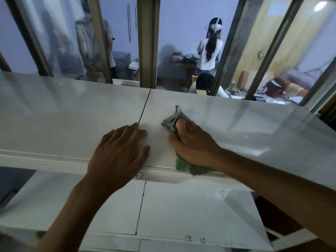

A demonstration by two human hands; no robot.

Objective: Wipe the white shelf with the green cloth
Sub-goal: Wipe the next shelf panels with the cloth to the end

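Note:
The white shelf runs across the view, its top made of two glossy panels that meet at a dark seam. My right hand grips the crumpled green cloth and presses it on the right panel, just right of the seam. Part of the cloth hangs over the shelf's front edge under my wrist. My left hand lies flat on the top near the front edge, fingers spread and reaching the seam, about a hand's width left of the cloth.
A lower white shelf level lies below the front edge. Behind the shelf stands a glazed partition with metal frame bars. Beyond the glass, a person in a white shirt stands at a cluttered table.

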